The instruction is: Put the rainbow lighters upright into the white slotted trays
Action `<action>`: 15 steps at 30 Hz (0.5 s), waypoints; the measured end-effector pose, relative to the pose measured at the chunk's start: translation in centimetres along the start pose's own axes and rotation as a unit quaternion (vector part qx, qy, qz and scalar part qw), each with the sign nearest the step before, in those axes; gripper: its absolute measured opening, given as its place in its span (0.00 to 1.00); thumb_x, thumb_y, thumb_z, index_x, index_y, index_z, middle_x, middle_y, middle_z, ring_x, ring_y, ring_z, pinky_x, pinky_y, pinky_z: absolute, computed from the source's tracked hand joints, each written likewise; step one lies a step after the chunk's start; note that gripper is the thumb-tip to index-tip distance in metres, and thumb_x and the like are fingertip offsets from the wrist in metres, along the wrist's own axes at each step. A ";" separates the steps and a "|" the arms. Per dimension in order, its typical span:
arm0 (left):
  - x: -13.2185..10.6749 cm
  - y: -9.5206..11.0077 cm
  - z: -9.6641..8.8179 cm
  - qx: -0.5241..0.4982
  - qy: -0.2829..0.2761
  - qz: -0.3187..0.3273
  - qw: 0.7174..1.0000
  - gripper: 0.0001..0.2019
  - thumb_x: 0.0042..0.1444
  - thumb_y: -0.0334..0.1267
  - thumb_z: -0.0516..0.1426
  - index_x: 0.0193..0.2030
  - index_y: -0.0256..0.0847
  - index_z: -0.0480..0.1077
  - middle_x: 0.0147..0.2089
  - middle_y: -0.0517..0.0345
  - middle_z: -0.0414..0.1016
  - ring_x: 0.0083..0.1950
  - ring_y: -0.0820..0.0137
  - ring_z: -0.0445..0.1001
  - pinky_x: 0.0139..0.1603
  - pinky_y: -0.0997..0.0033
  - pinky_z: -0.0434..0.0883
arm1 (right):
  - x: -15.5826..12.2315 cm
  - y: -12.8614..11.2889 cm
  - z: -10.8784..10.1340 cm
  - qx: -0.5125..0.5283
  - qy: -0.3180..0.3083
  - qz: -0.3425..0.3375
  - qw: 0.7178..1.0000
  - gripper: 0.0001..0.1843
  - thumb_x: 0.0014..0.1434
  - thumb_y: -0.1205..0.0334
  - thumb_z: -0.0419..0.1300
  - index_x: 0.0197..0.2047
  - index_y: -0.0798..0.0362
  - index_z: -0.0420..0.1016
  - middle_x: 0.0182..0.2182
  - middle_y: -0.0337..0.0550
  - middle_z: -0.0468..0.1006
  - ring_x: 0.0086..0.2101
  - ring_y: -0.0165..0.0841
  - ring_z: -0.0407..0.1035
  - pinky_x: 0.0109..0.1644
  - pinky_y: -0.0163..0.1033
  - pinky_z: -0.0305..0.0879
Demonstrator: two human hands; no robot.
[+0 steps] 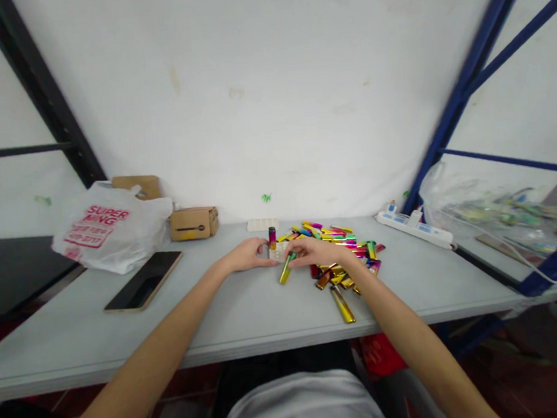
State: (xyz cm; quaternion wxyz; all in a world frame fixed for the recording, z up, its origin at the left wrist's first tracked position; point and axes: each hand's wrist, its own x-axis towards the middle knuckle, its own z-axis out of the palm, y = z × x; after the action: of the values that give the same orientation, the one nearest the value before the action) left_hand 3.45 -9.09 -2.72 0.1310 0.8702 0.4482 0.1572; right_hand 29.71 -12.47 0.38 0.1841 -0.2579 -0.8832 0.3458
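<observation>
My left hand (247,254) rests on the grey table (209,307), its fingers curled against a small white tray (279,253) in which one shiny lighter (272,237) stands upright. My right hand (318,250) pinches a gold-green lighter (286,270), tilted, beside the tray. Behind and to the right of my right hand lies a heap of several shiny multicoloured lighters (340,237). A single gold lighter (342,305) sits near the table's front edge.
A phone (143,281) lies face up on the left, by a white plastic bag (110,228) and two small cardboard boxes (194,223). Another white tray (262,224) sits by the wall. A power strip (414,226) and blue shelving (452,126) stand at right.
</observation>
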 end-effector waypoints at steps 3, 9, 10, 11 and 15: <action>-0.1 0.3 -0.2 -0.005 -0.004 0.001 1.000 0.39 0.45 0.69 0.60 0.51 0.35 0.72 0.36 0.56 0.70 0.35 0.65 0.68 0.35 0.70 0.61 | 0.4 0.1 -0.1 0.041 0.094 0.015 0.995 0.19 0.58 0.49 0.65 0.47 0.53 0.76 0.32 0.37 0.73 0.32 0.29 0.66 0.37 0.33 0.63; -0.2 0.6 -0.4 -0.022 -0.005 0.000 1.000 0.37 0.45 0.67 0.61 0.51 0.36 0.74 0.35 0.57 0.71 0.35 0.65 0.68 0.35 0.70 0.60 | 1.3 -0.3 0.9 0.219 0.187 0.025 0.957 0.19 0.59 0.45 0.63 0.42 0.52 0.73 0.38 0.41 0.77 0.40 0.33 0.71 0.44 0.37 0.69; -0.2 0.6 -0.4 -0.024 -0.004 0.002 1.000 0.37 0.45 0.66 0.61 0.51 0.36 0.74 0.35 0.56 0.71 0.35 0.65 0.68 0.35 0.70 0.60 | 1.4 -0.4 1.1 0.259 0.187 0.025 0.947 0.18 0.60 0.45 0.63 0.42 0.51 0.72 0.39 0.42 0.77 0.40 0.33 0.72 0.45 0.38 0.70; -0.2 0.6 -0.4 -0.024 -0.003 0.003 1.000 0.37 0.45 0.66 0.61 0.51 0.36 0.74 0.35 0.56 0.71 0.35 0.65 0.68 0.35 0.70 0.60 | 1.5 -0.4 1.4 0.291 0.185 0.027 0.938 0.18 0.60 0.45 0.62 0.42 0.51 0.70 0.39 0.43 0.78 0.40 0.33 0.73 0.45 0.39 0.70; -0.3 0.6 -0.4 -0.018 0.001 0.006 1.000 0.38 0.45 0.67 0.61 0.52 0.36 0.73 0.35 0.57 0.71 0.34 0.65 0.67 0.34 0.70 0.61 | 2.1 -0.3 2.4 0.345 0.192 0.028 0.918 0.17 0.60 0.47 0.63 0.45 0.49 0.67 0.32 0.38 0.74 0.32 0.31 0.71 0.39 0.38 0.70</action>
State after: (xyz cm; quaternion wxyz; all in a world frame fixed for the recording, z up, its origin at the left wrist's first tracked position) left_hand 3.56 -9.62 -2.22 0.1453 0.8703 0.4400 0.1669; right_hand 26.71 -12.74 -0.79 0.4183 -0.2642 -0.6491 0.5779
